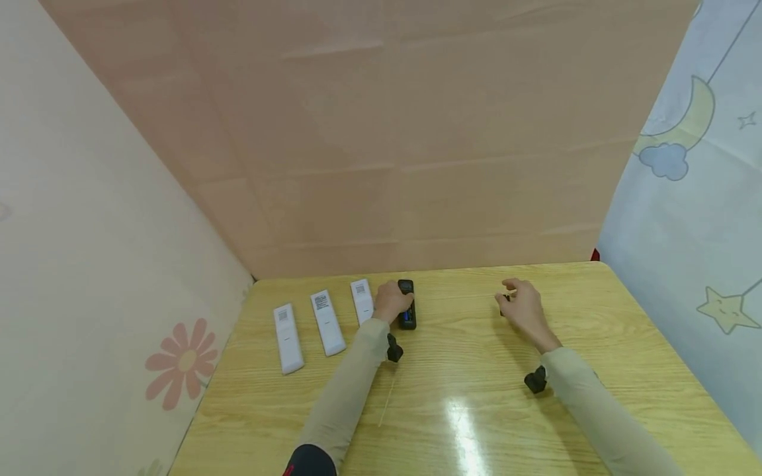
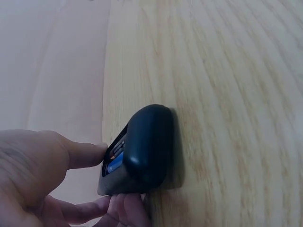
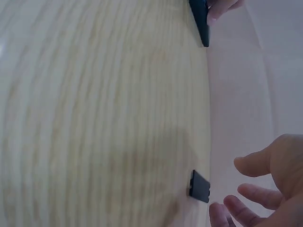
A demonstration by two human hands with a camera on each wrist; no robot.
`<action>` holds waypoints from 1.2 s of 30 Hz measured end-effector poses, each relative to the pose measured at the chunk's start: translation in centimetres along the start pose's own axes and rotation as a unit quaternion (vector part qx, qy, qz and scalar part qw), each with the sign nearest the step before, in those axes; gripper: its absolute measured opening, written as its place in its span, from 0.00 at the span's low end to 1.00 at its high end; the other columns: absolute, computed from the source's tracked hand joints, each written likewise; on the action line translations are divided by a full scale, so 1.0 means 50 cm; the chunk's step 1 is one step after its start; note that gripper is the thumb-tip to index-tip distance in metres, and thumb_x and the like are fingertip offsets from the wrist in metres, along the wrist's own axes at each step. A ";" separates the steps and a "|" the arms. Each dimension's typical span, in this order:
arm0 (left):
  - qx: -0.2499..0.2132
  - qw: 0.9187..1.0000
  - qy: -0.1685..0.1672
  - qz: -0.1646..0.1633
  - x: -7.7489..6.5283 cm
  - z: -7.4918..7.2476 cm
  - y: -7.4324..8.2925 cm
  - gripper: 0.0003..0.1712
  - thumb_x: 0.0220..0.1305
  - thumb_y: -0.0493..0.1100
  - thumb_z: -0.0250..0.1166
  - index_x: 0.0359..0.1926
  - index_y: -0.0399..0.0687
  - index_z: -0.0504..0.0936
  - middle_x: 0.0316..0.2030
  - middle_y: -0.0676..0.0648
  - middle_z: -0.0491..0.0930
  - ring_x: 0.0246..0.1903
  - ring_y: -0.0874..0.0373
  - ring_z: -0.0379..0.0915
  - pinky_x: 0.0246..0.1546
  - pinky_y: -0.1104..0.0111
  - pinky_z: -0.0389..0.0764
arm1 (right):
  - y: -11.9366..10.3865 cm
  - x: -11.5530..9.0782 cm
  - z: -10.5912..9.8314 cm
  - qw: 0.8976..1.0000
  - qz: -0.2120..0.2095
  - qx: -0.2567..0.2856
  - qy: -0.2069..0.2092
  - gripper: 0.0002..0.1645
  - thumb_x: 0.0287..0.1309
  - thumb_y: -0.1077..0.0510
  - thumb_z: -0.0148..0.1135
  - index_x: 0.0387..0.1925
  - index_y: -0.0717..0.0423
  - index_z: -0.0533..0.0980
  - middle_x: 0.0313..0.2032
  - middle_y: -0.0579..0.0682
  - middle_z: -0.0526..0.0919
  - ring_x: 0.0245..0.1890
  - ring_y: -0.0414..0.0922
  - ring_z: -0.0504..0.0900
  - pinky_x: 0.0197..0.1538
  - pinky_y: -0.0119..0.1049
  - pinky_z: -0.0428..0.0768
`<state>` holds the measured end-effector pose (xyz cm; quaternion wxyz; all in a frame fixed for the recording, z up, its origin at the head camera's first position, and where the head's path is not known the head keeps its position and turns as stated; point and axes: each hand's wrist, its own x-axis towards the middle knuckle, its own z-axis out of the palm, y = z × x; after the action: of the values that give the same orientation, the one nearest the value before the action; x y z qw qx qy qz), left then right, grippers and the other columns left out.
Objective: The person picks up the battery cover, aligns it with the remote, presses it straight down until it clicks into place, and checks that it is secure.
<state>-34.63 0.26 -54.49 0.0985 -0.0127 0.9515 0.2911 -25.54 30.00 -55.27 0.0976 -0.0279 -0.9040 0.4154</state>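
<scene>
My left hand (image 1: 391, 303) grips a black remote control (image 1: 407, 287) near the table's far edge, thumb on its upper face and fingers along the side. The remote's battery compartment is uncovered, and batteries (image 2: 116, 161), one of them blue, show inside in the left wrist view. Over to the right, my right hand (image 1: 526, 311) hovers just above a small black battery cover (image 3: 200, 187). Its fingers are bent loosely and apart from the cover, which lies on the wood in the right wrist view.
Three white remote controls lie to the left of the black one: a far-left one (image 1: 288, 340), a middle one (image 1: 328, 324) and one partly behind my left hand (image 1: 362, 299). The wooden table (image 1: 452, 370) meets a beige cloth backdrop (image 1: 417, 165) at its far edge.
</scene>
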 end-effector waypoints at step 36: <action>-0.249 0.967 -0.043 -0.016 0.005 -0.020 -0.052 0.19 0.75 0.48 0.68 0.54 0.37 0.82 0.50 0.38 0.83 0.31 0.55 0.82 0.33 0.65 0.86 | 0.051 0.000 -0.033 0.994 0.076 0.058 -0.050 0.22 0.77 0.61 0.60 0.63 0.72 0.76 0.54 0.77 0.82 0.41 0.57 0.91 0.36 0.36 0.89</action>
<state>-34.85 -2.46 -55.16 0.1372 -0.0392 0.8436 0.5177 -25.30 32.90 -56.13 0.0217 -0.0698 -0.8773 0.4744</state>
